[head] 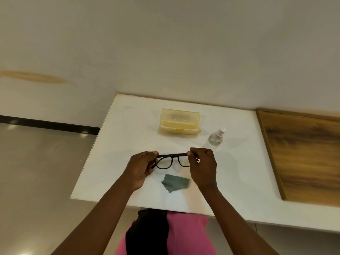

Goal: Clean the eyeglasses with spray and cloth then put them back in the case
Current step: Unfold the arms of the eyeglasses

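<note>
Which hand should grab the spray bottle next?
Probably the right hand. The spray bottle stands on the table just beyond it, on the right. The left hand could keep gripping the glasses at its end.

Both hands (174, 168) hold black eyeglasses (172, 161) above the cloth (175, 182).

Black-framed eyeglasses (172, 160), yellow translucent plastic case (179, 124), clear spray bottle (216, 138), grey-green cloth (175, 182).
Glasses held above the table centre; case open at 12 o'clock; bottle upright at 2 o'clock; cloth lying rumpled at 6 o'clock.
</note>
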